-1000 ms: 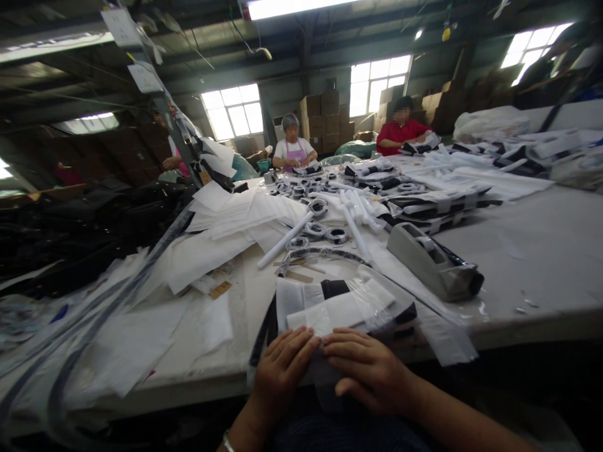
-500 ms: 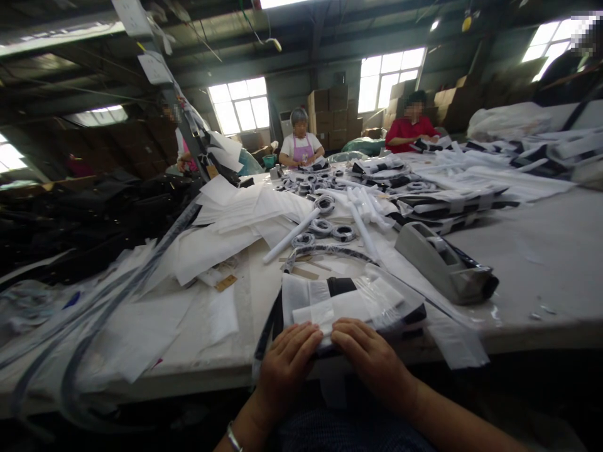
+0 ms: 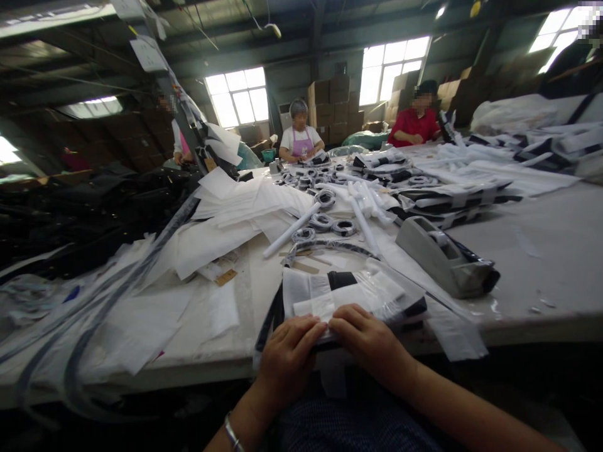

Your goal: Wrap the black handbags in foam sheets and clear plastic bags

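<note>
At the table's front edge lies a black bag (image 3: 342, 280) partly covered with white wrapping sheets (image 3: 304, 289). Its arched handle (image 3: 330, 243), wrapped in clear film, points away from me. My left hand (image 3: 287, 355) and my right hand (image 3: 372, 342) meet over the bag's near edge, thumbs close together. Both have their fingers bent and closed on a folded white wrapping sheet (image 3: 323, 307). The fingertips partly hide the fold. To the right of the bag sits a grey tape dispenser (image 3: 436, 260).
White sheets (image 3: 240, 204) are piled left of centre. Coiled wrapped straps (image 3: 323, 221) and white tubes (image 3: 292, 231) lie beyond the bag. Long wrapped strips (image 3: 101, 314) hang over the left edge. Several people work across the table, one in a red top (image 3: 414, 125).
My hands have drawn closer together, with the right one moving slightly left and up along the fold. Across the table, the person in red has shifted their arms.
</note>
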### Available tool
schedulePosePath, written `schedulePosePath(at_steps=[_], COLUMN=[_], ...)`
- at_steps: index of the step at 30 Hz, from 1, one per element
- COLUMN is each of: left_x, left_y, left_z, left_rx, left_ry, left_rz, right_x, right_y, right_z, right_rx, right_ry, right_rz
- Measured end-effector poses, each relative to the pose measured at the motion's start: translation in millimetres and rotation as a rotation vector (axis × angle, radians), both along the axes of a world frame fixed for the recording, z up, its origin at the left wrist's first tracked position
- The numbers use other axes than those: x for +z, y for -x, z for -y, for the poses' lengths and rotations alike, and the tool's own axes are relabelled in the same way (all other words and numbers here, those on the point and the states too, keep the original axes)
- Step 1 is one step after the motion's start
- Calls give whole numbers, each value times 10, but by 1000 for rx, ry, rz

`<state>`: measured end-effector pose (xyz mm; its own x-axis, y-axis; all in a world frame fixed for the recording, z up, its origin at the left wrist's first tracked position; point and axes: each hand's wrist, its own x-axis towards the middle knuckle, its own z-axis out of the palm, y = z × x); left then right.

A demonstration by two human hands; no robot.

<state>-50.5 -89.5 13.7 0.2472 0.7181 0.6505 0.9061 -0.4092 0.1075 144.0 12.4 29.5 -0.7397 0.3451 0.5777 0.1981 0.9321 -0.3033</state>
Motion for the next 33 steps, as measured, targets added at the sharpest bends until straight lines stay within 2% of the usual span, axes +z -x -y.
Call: schedulePosePath(at_steps=[3, 7, 13, 20, 25, 30, 33], left_x=[88, 111, 113, 71, 109, 105, 75], left_y=[-55, -94, -48, -82, -144, -180, -171], left_z=[35, -28, -76, -59, -54, -63, -52], left_rx=[13, 89, 39, 74, 154, 211, 217], left_ry=[112, -23, -47, -79, -8, 36, 50], left_rz=[40, 46, -28, -26, 86, 131, 152], right_x=[-8, -4, 61, 145, 47, 98, 96], right_y=[-4, -8, -1, 2, -3, -57, -35], right_z=[-3, -27, -66, -49, -55, -1, 3], right_rx=[16, 41, 69, 61, 26, 64, 30], right_ry=[-60, -166, -228, -150, -145, 64, 16], right_rz=[-7, 1, 35, 146, 57, 40, 19])
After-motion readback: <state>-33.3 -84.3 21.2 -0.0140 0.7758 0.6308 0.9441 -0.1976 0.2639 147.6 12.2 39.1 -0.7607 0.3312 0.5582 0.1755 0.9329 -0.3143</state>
